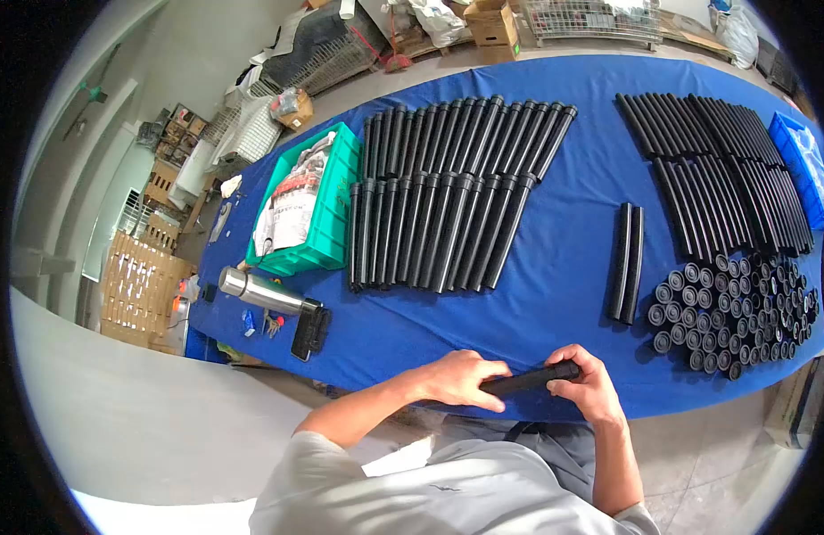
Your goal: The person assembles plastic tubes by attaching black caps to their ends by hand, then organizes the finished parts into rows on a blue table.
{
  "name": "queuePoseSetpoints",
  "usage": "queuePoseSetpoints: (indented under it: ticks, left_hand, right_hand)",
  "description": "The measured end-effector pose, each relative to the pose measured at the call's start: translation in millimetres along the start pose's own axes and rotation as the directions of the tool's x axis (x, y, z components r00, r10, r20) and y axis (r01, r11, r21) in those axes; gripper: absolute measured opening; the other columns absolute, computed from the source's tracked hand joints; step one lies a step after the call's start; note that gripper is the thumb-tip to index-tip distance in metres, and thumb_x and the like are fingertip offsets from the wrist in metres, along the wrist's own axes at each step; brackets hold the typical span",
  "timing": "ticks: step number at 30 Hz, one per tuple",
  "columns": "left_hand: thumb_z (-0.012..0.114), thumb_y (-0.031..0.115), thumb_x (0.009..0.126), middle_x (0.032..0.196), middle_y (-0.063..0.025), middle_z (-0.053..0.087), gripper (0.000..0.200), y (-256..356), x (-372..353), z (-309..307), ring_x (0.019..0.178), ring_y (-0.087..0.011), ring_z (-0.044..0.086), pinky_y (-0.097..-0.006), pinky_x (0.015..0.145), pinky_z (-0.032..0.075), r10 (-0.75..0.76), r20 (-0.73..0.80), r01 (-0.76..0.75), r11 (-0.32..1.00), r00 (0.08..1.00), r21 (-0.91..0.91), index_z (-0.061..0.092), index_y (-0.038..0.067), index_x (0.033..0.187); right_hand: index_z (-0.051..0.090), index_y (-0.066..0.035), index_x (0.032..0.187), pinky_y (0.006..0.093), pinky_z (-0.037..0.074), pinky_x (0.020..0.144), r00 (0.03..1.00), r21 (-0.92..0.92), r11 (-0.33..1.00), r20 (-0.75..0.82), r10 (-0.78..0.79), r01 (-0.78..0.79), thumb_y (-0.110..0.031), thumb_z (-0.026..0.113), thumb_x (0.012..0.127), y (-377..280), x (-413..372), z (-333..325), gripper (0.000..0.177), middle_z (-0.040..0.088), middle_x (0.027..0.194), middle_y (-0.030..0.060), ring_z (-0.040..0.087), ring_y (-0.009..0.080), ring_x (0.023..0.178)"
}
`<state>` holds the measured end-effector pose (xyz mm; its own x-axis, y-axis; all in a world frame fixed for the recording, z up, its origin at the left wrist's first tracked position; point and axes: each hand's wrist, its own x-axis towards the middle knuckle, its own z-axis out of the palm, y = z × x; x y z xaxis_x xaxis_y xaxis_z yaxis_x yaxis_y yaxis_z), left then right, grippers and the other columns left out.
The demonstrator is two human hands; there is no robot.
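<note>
Near the front edge of the table, a short black tube (526, 382) lies almost level between my two hands. My left hand (461, 379) is closed round its left end. The fingers of my right hand (588, 383) grip the other end, where a wider black cap (568, 369) shows. To the right, two loose black tubes (628, 263) lie side by side on the blue cloth. Beside them is a cluster of round black caps (715, 312). Two rows of capped black tubes (430, 227) lie farther back, left of centre.
A green crate (327, 214) with printed bags is at the left, near a steel flask (260, 290), keys (273, 325) and a black phone-like object (310, 330). Thin black tubes (724, 196) and a blue bin (800, 169) are at the right.
</note>
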<state>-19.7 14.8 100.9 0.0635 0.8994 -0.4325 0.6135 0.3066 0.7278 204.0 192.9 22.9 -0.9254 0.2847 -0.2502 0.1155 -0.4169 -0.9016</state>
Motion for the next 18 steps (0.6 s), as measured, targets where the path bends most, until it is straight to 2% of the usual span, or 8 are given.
queuePoseSetpoints:
  ticks: [2,4,5,7,9,11,15,18]
  left_hand:
    - [0.08,0.027,0.089,0.073,-0.0187,0.069,0.03,3,13,8,0.065,-0.0321,0.071,-0.0427,0.059,0.052,0.064,-0.078,-0.057,0.994,0.995,0.093,0.068,0.004,0.105]
    - [0.08,0.029,0.09,0.072,-0.0151,0.069,0.03,9,25,-10,0.065,-0.0244,0.069,-0.0405,0.06,0.052,0.118,-0.196,-0.129,0.991,0.974,-0.043,0.069,0.003,0.099]
    - [0.08,0.029,0.09,0.072,-0.014,0.069,0.03,11,34,-29,0.065,-0.0215,0.068,-0.0395,0.061,0.052,0.168,-0.279,-0.183,0.983,0.945,-0.027,0.069,0.002,0.096]
    - [0.078,0.029,0.089,0.073,-0.0125,0.069,0.03,11,60,-84,0.065,-0.0177,0.065,-0.0379,0.062,0.052,0.285,-0.388,-0.204,0.95,0.877,0.238,0.069,0.0,0.091]
    - [0.075,0.033,0.09,0.073,-0.0145,0.068,0.034,18,93,-139,0.065,-0.0206,0.065,-0.0394,0.063,0.052,0.198,-0.485,-0.108,0.972,0.852,0.208,0.069,-0.001,0.086]
    - [0.07,0.037,0.09,0.079,-0.0191,0.072,0.039,11,135,-192,0.071,-0.0274,0.07,-0.043,0.067,0.054,0.141,-0.543,0.075,0.931,0.828,0.356,0.071,-0.002,0.087]
    - [0.071,0.04,0.084,0.101,-0.0295,0.074,0.048,-42,226,-278,0.097,-0.0428,0.074,-0.0505,0.089,0.057,0.053,-0.635,0.349,0.799,0.77,0.489,0.076,-0.005,0.1]
    - [0.071,0.042,0.085,0.105,-0.03,0.074,0.05,-71,267,-307,0.104,-0.0431,0.072,-0.0503,0.097,0.056,-0.064,-0.66,0.482,0.737,0.748,0.474,0.076,-0.005,0.101]
  right_hand:
    - [0.055,-0.005,0.139,0.027,0.055,0.083,0.985,0.124,0.984,-0.137,-0.107,0.124,0.01,0.076,0.081,-19,-2,10,0.063,0.062,0.122,0.0077,0.063,0.0131,0.099]
    - [0.036,-0.006,0.158,0.0305,0.06,0.081,0.944,0.25,0.94,-0.292,-0.156,0.233,0.009,0.073,0.084,-21,0,15,0.084,0.058,0.131,0.0115,0.066,0.0161,0.097]
    - [0.036,-0.006,0.158,0.0305,0.06,0.081,0.932,0.129,0.965,-0.315,-0.179,0.228,0.009,0.073,0.085,-10,1,12,0.083,0.058,0.131,0.0124,0.066,0.0162,0.096]
    - [0.035,-0.004,0.158,0.0305,0.06,0.081,0.911,-0.124,0.973,-0.346,-0.225,0.194,0.008,0.072,0.086,13,2,3,0.082,0.058,0.131,0.0144,0.068,0.0164,0.094]
    - [0.039,-0.002,0.155,0.0308,0.06,0.078,0.92,-0.267,0.948,-0.301,-0.251,0.171,0.006,0.07,0.089,7,-1,4,0.072,0.063,0.123,0.0171,0.069,0.017,0.093]
    - [0.042,-0.001,0.153,0.031,0.06,0.076,0.917,-0.383,0.908,-0.274,-0.289,0.171,0.005,0.069,0.091,10,1,2,0.068,0.066,0.119,0.0178,0.07,0.0176,0.091]
    - [0.051,0.003,0.144,0.0323,0.061,0.075,0.895,-0.472,0.858,-0.268,-0.357,0.201,0.002,0.071,0.092,12,-1,4,0.056,0.071,0.11,0.0183,0.072,0.0208,0.087]
    - [0.054,0.004,0.14,0.0325,0.061,0.074,0.885,-0.511,0.835,-0.267,-0.381,0.205,0.001,0.071,0.092,7,-1,6,0.051,0.072,0.104,0.0167,0.073,0.0219,0.084]
